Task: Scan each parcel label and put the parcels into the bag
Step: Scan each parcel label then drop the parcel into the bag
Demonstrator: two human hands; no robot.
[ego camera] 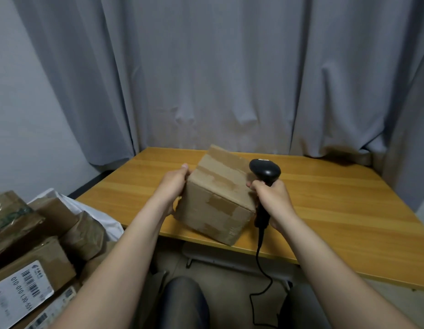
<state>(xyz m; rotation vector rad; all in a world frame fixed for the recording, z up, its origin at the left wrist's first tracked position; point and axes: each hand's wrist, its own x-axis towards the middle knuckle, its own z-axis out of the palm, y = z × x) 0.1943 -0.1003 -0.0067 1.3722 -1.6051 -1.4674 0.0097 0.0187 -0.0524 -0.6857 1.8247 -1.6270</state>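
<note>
Parcel: the brown taped cardboard parcel [213, 198] is tilted over the near edge of the orange-brown wooden table [325, 205], between your two hands.
Left hand: your left hand [173, 184] holds the parcel's left face, thumb at the upper edge; the other fingers are hidden.
Right hand: your right hand [272, 195] has its fingers curled tight round the handle of the black handheld scanner [264, 170], just beside the parcel's right face.
Scanner: head uppermost; its black cable [261, 269] hangs below the table edge.
Bag: the white plastic bag [92, 210] lies left of the table, against a pile of brown cardboard boxes [51, 252].
Label: a white barcode label [23, 288] faces up on one box.
</note>
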